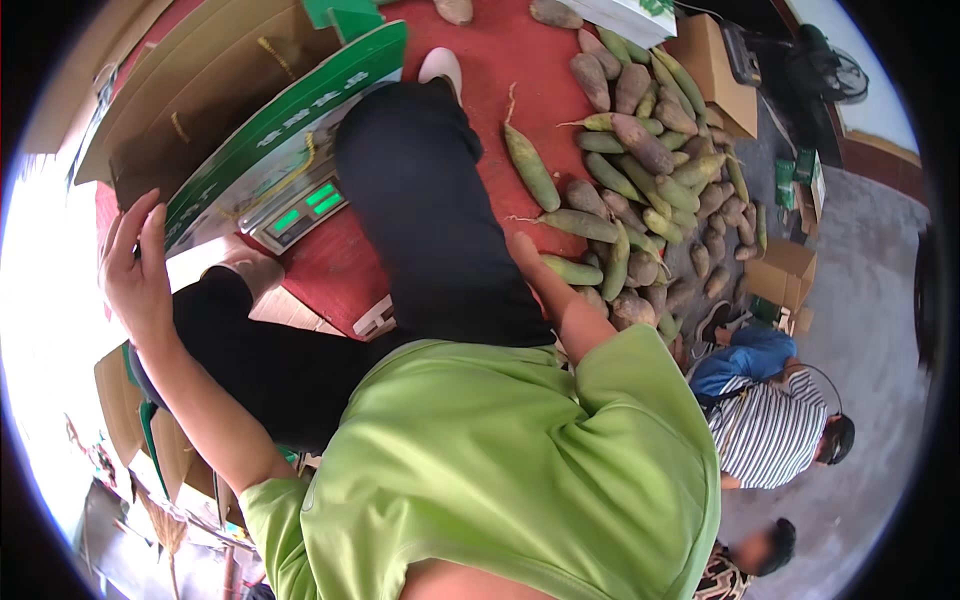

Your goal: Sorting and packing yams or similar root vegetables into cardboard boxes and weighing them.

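Observation:
My left hand (137,280) is raised at the left, fingers stretched and slightly apart, with nothing seen in it. It is beside the near edge of a large open cardboard box (205,85) with a green-and-white outer side. The box rests on or against a weighing scale (292,218) with lit green displays; which one, I cannot tell. My right forearm (560,300) reaches down beside my dark-trousered leg, close to the heap of roots. The right hand's fingers are hidden behind the leg. Nearest to it are a long green radish (575,224) and another green radish (532,168).
A heap of green radishes and brownish-purple roots (642,143) spreads over the red mat (440,40) and dark floor. Cardboard boxes (782,273) and a black fan (830,70) stand at the right. Two people are nearby, one in a striped shirt (770,430). A broom (165,525) is at the lower left.

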Available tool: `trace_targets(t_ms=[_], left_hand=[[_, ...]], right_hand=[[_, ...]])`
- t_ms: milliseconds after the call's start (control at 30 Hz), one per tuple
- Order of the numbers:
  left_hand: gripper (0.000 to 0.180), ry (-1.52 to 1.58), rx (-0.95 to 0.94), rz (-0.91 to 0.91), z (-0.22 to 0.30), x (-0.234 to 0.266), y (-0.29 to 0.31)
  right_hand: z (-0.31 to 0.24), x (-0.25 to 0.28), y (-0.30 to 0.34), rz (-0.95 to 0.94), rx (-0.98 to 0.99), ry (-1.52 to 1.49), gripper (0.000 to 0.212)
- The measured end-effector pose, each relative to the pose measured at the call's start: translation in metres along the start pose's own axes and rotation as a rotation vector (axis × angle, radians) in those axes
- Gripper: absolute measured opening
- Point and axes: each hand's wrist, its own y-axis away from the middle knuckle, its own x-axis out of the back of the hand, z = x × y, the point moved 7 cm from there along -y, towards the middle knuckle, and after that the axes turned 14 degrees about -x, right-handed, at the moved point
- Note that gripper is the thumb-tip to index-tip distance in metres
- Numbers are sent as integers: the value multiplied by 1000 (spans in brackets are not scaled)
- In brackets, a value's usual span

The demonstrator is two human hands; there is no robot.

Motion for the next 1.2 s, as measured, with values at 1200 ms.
trace_targets(t_ms=[1200], left_hand=[[30, -105, -114, -55, 22, -3, -15]], right_hand=[[232, 65, 1, -20, -690, 482, 68]])
